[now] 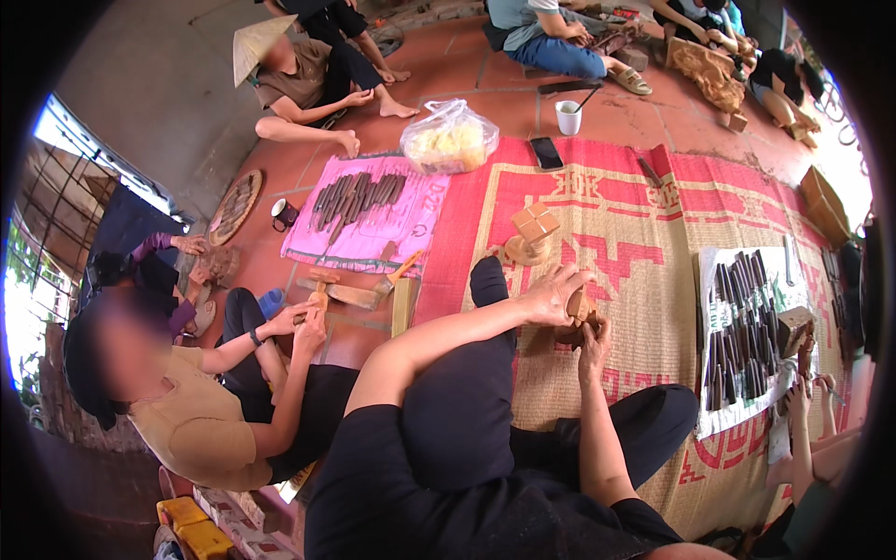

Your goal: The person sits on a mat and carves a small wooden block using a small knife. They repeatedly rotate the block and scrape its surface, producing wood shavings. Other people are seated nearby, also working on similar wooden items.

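Observation:
My left hand (553, 293) curls over the top of a small brown carved wooden piece (582, 306) held in front of my knees. From below and the right, my right hand (595, 349) grips the same piece, thumb up against it. Fingers partly cover the wood, so its full shape is hidden. Just beyond my left hand, a pale wooden block (535, 222) with a grooved top sits on a rounded wooden base (527, 250). A red and straw-coloured woven mat (644, 322) lies under them.
Many carving tools (359, 198) lie on a pink sheet (303, 229); more dark-handled tools (744, 350) rest on a white sheet (714, 425). A plastic bag (450, 138), white cup (568, 119) and phone (546, 153) stand farther off. A co-worker (201, 401) sits close at left; others work around.

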Available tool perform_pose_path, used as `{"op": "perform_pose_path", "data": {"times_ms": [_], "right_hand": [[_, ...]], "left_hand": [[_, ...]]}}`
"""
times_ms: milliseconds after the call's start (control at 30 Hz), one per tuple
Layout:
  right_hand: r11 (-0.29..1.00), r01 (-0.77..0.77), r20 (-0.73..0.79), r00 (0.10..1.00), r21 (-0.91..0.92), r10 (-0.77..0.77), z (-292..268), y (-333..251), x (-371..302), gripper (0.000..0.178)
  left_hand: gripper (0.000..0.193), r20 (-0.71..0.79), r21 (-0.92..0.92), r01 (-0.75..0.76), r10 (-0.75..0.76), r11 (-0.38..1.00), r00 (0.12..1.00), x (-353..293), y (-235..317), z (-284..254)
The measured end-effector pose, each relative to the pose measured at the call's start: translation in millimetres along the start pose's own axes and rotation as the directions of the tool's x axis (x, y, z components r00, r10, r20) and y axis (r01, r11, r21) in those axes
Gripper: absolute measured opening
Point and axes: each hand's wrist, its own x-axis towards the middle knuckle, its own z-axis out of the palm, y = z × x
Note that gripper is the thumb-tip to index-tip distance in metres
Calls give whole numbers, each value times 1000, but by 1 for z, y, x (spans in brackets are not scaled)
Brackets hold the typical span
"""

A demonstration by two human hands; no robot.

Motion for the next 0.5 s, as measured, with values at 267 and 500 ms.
{"op": "perform_pose_path", "data": {"times_ms": [267, 500], "right_hand": [[983, 146, -2, 989, -108, -147, 33, -36, -7, 21], [997, -54, 20, 998, -53, 55, -8, 8, 15, 23]], "left_hand": [[85, -34, 47, -22, 24, 999, 999, -4, -1, 0], [86, -29, 45, -30, 32, 999, 999, 1, -3, 4]]}}
